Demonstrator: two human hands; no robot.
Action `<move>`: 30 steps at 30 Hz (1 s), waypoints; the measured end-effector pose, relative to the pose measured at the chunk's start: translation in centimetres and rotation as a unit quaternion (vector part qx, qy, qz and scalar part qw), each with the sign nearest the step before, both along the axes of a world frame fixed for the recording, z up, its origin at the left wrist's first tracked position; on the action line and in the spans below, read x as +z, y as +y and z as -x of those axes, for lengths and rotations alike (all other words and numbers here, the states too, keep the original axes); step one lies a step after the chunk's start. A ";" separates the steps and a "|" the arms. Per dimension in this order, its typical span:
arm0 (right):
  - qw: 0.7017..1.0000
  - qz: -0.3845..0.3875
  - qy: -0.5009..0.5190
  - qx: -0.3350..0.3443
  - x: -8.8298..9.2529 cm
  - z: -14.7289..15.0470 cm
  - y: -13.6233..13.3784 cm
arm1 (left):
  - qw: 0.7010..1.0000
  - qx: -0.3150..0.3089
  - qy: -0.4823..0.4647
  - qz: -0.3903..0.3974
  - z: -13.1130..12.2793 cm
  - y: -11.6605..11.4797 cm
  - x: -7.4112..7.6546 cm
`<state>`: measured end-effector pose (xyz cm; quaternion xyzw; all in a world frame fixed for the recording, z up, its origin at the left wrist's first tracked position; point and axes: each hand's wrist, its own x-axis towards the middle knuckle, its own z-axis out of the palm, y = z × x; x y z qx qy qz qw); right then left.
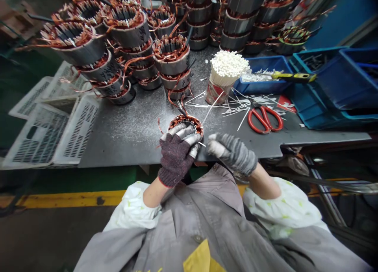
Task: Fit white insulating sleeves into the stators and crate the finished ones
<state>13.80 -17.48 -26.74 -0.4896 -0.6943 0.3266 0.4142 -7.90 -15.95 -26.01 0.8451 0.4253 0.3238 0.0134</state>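
My left hand (177,150), in a dark knit glove with taped fingertips, wraps round a motor stator (186,124) with copper windings at the near edge of the grey bench (132,130). My right hand (232,152), in a grey striped glove, is closed in a pinch just right of the stator. A thin white strip (211,106) slants up from the stator's top toward a tub of white sticks (226,73); whether my right hand holds that strip I cannot tell.
Stacks of wound stators (124,39) crowd the back and left of the bench. Red-handled scissors (264,118) lie among scattered white strips. Blue bins (330,83) stand at right, with a yellow-handled tool (292,77) across one. White plastic crates (50,126) sit at left.
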 end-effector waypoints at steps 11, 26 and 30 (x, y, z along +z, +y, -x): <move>0.999 0.010 0.039 -0.002 1.9 3.9 4.0 | 0.999 0.046 -0.006 0.013 -0.2 -0.1 -1.2; 0.990 -0.029 -0.103 0.093 0.0 3.9 3.8 | 0.977 -0.050 0.173 -0.118 4.6 1.7 1.1; 0.988 -0.033 -0.037 0.146 -0.2 2.2 4.9 | 0.975 -0.154 0.123 -0.099 4.9 2.0 1.2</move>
